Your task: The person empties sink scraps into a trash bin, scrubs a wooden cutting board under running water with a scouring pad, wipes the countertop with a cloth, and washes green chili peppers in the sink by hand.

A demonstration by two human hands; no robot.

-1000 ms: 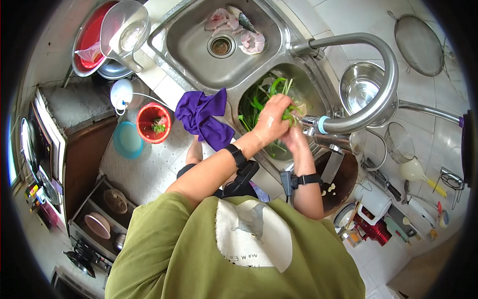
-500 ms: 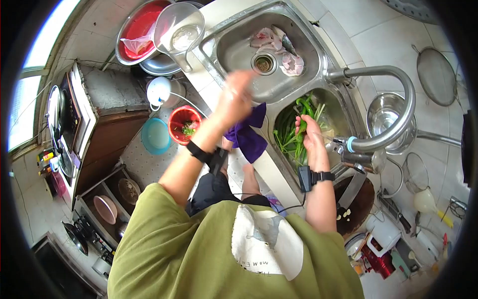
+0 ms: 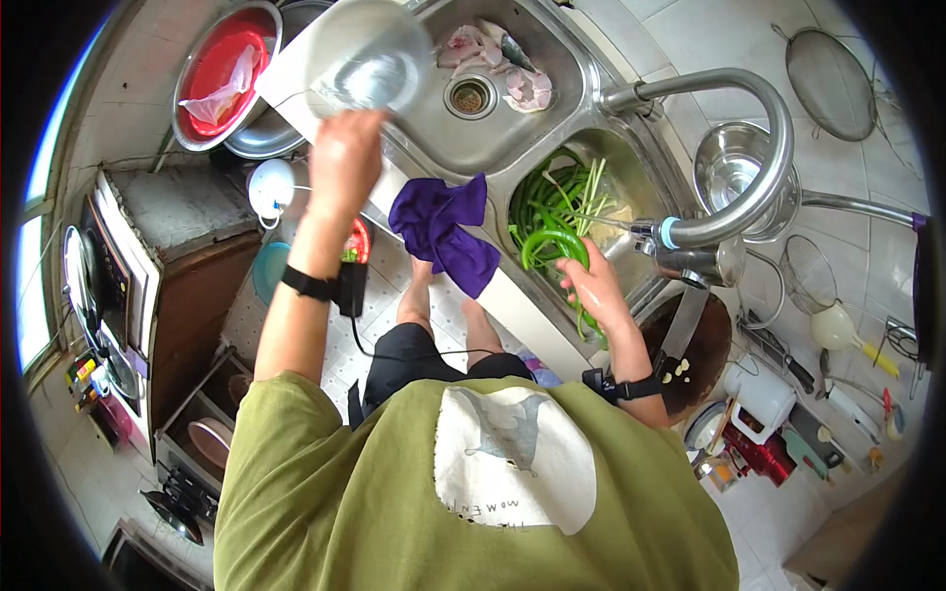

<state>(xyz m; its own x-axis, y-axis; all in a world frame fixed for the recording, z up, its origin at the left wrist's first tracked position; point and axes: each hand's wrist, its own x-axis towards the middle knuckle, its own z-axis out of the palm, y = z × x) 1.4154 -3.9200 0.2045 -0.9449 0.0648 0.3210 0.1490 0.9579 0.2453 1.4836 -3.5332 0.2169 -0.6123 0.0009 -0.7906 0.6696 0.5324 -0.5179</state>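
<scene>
My left hand point(image 3: 345, 158) is closed on the handle of a clear plastic jug point(image 3: 367, 59), which is blurred over the left rim of the sink. My right hand point(image 3: 599, 292) grips a curved green pepper point(image 3: 555, 241) at the near side of the right basin. More long green peppers point(image 3: 537, 205) and pale green stems point(image 3: 594, 189) lie in that basin, under the tap spout point(image 3: 645, 231). A purple cloth point(image 3: 443, 225) hangs over the counter edge between my hands.
Pieces of fish point(image 3: 527, 89) lie in the left basin point(image 3: 434, 138). The curved steel faucet point(image 3: 778, 128) arches over the right side. A cleaver point(image 3: 682, 323) rests on a round board point(image 3: 714, 345). A red basin point(image 3: 222, 84) stands at the upper left.
My left hand has left the peppers, moved left and taken hold of the jug, which is now nearer the sink. My right hand has stayed at the right basin and now lifts a pepper.
</scene>
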